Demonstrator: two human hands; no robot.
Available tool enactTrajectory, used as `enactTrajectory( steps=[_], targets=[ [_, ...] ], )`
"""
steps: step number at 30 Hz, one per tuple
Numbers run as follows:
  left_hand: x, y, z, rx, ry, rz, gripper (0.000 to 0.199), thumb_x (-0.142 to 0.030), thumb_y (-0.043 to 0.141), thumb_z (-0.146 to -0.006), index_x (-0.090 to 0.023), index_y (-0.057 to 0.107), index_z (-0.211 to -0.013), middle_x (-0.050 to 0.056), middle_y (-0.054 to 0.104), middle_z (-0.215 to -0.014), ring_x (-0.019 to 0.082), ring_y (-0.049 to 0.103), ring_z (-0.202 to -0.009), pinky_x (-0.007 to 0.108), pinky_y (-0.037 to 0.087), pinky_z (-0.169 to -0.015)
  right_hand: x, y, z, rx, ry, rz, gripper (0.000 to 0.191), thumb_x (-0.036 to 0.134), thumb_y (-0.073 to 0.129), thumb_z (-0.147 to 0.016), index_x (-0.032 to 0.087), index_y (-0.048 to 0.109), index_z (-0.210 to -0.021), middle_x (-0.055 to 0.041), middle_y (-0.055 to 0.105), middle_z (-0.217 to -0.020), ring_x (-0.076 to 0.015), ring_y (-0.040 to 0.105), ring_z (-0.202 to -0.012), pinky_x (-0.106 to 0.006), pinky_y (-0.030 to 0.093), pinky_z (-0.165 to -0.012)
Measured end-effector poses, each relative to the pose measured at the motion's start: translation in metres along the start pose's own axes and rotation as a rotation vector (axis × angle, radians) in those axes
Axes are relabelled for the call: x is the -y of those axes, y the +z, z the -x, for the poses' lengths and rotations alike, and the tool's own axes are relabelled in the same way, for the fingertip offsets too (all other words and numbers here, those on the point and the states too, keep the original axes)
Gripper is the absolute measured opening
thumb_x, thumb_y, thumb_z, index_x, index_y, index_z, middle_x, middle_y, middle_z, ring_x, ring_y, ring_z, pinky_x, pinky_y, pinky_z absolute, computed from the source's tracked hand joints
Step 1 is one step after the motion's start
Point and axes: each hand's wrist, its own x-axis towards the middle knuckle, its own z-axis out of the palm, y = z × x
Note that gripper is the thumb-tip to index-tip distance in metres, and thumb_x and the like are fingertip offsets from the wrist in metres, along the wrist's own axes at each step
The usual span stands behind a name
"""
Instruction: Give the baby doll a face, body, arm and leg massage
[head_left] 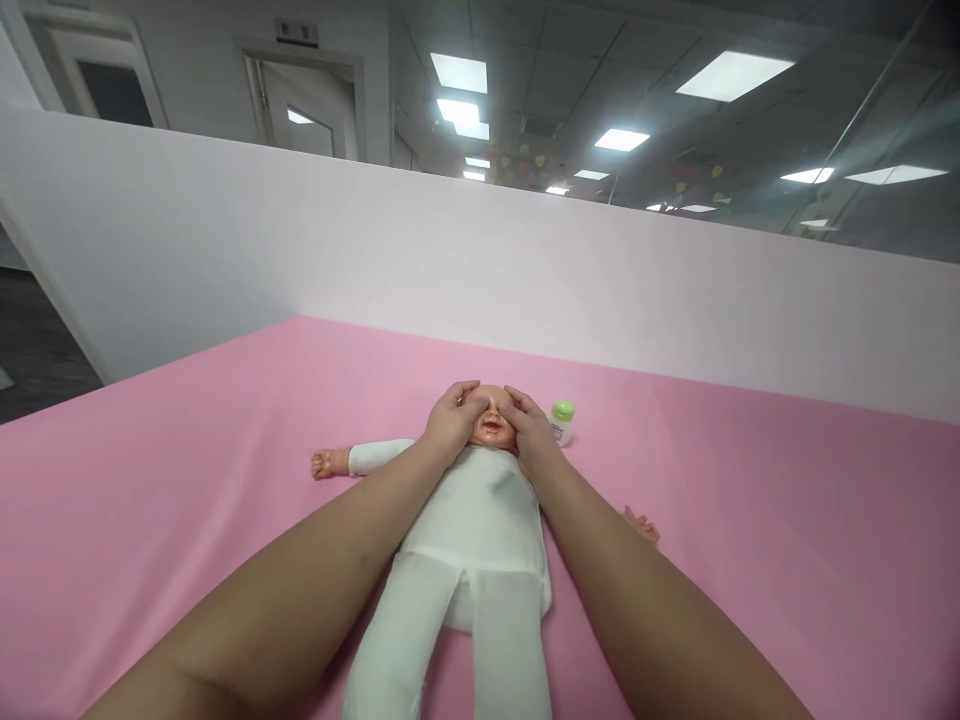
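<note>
A baby doll (480, 510) with a white cloth body lies on its back, head pointing away from me. My left hand (454, 422) is wrapped round the left side of the doll's head, its thumb lying across the face by the eye. On the other side my right hand (531, 425) cups the head the same way, thumb near the nose. The doll's eyes are hidden under my thumbs; its open mouth shows between them. One doll arm stretches out to the left, and a small doll hand (643, 524) shows past my right forearm.
Just right of my right hand stands a small clear bottle (561, 432) with a green cap. A pink sheet (225, 480) covers the table. Behind it rises a low white wall (480, 270), with glass above on the right and doors at the back left.
</note>
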Motion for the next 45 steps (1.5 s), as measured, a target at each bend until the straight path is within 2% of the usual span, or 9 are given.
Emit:
enactTrajectory(
  steps=[16, 26, 32, 36, 39, 45],
  targets=[
    [0.001, 0.0, 0.0, 0.012, -0.013, 0.001, 0.05, -0.039, 0.078, -0.083, -0.024, 0.066, -0.13, 0.011, 0.071, -0.122, 0.028, 0.071, -0.105, 0.042, 0.057, -0.092, 0.001, 0.002, 0.001, -0.043, -0.02, 0.05, 0.065, 0.037, 0.09, -0.065, 0.025, 0.069, -0.126, -0.0071, 0.072, -0.128, -0.0302, 0.067, -0.12, -0.048, 0.057, -0.103],
    [0.0, 0.002, 0.001, 0.001, -0.018, 0.014, 0.051, -0.038, 0.078, -0.082, -0.024, 0.068, -0.129, 0.011, 0.072, -0.122, 0.027, 0.071, -0.105, 0.041, 0.057, -0.094, -0.006, -0.002, -0.007, -0.076, -0.06, 0.096, 0.05, 0.039, 0.085, -0.072, 0.027, 0.074, -0.12, -0.005, 0.072, -0.131, -0.0293, 0.064, -0.125, -0.045, 0.055, -0.106],
    [0.006, 0.003, -0.007, -0.041, -0.02, 0.048, 0.04, -0.034, 0.07, -0.084, -0.023, 0.071, -0.122, 0.01, 0.072, -0.123, 0.025, 0.069, -0.108, 0.041, 0.054, -0.099, -0.008, -0.006, -0.011, -0.071, 0.007, -0.002, 0.047, 0.028, 0.075, -0.074, 0.028, 0.076, -0.12, -0.0043, 0.071, -0.135, -0.0294, 0.064, -0.127, -0.049, 0.055, -0.107],
    [0.005, 0.003, -0.006, -0.055, -0.06, 0.104, 0.038, -0.032, 0.066, -0.084, -0.023, 0.072, -0.12, 0.009, 0.074, -0.118, 0.026, 0.07, -0.105, 0.042, 0.056, -0.094, -0.007, -0.009, -0.01, -0.089, 0.037, 0.0, 0.053, 0.022, 0.069, -0.071, 0.03, 0.077, -0.123, -0.0032, 0.07, -0.136, -0.0294, 0.062, -0.13, -0.049, 0.054, -0.109],
    [0.004, 0.002, -0.005, -0.043, -0.05, 0.116, 0.038, -0.031, 0.066, -0.083, -0.023, 0.071, -0.12, 0.009, 0.073, -0.119, 0.025, 0.069, -0.106, 0.041, 0.055, -0.096, -0.007, -0.008, -0.01, -0.09, 0.046, -0.002, 0.052, 0.024, 0.072, -0.071, 0.031, 0.077, -0.123, -0.0028, 0.071, -0.135, -0.0291, 0.063, -0.128, -0.049, 0.054, -0.108],
    [0.007, 0.002, -0.008, -0.061, -0.015, 0.051, 0.038, -0.031, 0.064, -0.085, -0.023, 0.073, -0.121, 0.01, 0.073, -0.12, 0.026, 0.069, -0.108, 0.043, 0.054, -0.101, -0.011, -0.006, -0.011, -0.067, -0.036, 0.038, 0.054, 0.03, 0.079, -0.07, 0.028, 0.074, -0.123, -0.0039, 0.07, -0.137, -0.0285, 0.064, -0.126, -0.047, 0.055, -0.106]
  ],
)
